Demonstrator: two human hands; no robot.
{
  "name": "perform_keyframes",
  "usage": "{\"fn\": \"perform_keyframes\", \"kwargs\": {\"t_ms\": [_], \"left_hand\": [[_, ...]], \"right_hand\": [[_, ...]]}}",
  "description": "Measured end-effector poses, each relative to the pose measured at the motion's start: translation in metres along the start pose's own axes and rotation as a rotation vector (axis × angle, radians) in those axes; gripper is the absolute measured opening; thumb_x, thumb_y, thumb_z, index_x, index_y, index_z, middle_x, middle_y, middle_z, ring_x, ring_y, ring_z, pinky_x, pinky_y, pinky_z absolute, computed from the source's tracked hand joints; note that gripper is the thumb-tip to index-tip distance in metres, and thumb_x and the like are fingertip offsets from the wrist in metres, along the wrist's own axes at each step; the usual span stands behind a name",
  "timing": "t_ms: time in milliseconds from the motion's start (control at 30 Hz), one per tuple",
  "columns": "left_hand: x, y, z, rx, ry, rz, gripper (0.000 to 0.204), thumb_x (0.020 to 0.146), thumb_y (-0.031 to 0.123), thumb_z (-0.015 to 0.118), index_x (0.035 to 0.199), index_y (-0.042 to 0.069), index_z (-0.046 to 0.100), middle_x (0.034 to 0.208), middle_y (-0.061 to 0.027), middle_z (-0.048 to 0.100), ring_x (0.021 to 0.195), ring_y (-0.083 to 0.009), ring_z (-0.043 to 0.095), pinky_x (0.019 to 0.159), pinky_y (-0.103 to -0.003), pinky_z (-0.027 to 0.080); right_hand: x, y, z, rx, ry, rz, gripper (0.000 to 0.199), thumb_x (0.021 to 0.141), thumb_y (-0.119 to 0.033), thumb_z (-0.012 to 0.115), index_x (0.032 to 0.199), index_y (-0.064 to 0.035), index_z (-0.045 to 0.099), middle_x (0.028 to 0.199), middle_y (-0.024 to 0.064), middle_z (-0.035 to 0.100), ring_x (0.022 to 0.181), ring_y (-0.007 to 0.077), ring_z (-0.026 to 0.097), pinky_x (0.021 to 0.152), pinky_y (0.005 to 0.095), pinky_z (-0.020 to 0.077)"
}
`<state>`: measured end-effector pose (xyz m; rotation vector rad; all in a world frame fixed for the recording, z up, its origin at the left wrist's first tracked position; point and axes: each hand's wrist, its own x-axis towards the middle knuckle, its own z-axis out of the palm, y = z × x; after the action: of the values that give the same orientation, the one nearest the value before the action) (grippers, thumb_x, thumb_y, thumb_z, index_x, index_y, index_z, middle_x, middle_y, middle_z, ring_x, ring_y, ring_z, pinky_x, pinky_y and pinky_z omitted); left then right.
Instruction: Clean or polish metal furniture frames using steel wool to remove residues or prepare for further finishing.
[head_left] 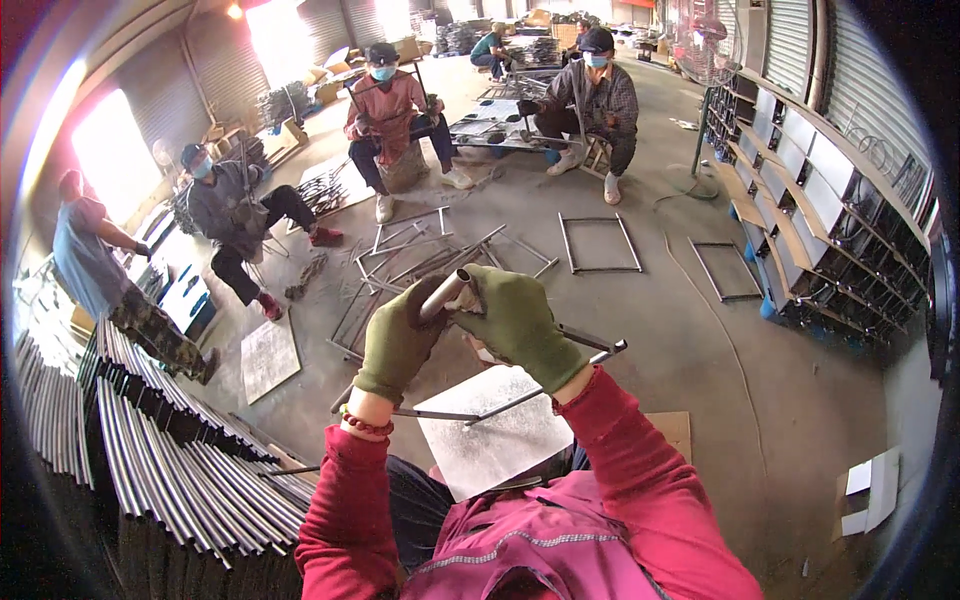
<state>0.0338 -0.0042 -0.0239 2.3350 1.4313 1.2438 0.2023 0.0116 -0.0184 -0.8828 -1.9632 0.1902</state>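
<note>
One grey, round metal tube (443, 297) is raised at the centre of the frame, probably so its open end is easy to see and well steadied. It lies between the two grips: the olive-green-gloved left hand (406, 335) is wrapped around it, while the olive-green-gloved right hand (518, 325) grasps it near that end. A whitish rectangular sheet (495, 440) lies below, lower centre.
</note>
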Motion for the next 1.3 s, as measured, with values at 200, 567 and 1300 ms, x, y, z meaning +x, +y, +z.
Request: {"fn": "perform_keyframes", "kwargs": {"t_ms": [200,567,1300], "left_hand": [[-0.017,-0.014,-0.027,-0.132,0.078,-0.359,0.032,0.080,0.007,0.059,0.111,0.012,0.061,0.082,-0.0177,0.062,0.065,-0.0236,0.062,0.060,-0.030,0.046],[-0.014,-0.013,0.006,0.264,0.055,0.060,0.037,0.080,0.005,0.055,0.117,0.011,0.054,0.081,-0.0128,0.062,0.060,-0.0264,0.060,0.054,-0.033,0.048],[-0.031,-0.014,-0.028,-0.203,-0.030,-0.183,0.037,0.070,-0.003,0.053,0.105,0.005,0.062,0.085,-0.0150,0.064,0.075,-0.0225,0.064,0.068,-0.029,0.048]], "right_hand": [[-0.068,0.083,-0.019,-0.074,-0.084,0.126,0.031,0.069,-0.023,0.067,0.096,-0.0075,0.060,0.079,0.0158,0.061,0.071,0.0345,0.060,0.063,0.0420,0.0476],[-0.003,0.007,-0.008,0.063,-0.049,-0.031,0.033,0.075,-0.033,0.064,0.091,-0.0054,0.056,0.073,0.0165,0.059,0.071,0.0357,0.060,0.059,0.0431,0.0460],[-0.072,0.044,-0.034,0.859,-0.799,0.452,0.021,0.072,-0.018,0.071,0.085,-0.0037,0.061,0.071,-0.0004,0.059,0.065,0.0065,0.052,0.058,0.0270,0.0446]]}}
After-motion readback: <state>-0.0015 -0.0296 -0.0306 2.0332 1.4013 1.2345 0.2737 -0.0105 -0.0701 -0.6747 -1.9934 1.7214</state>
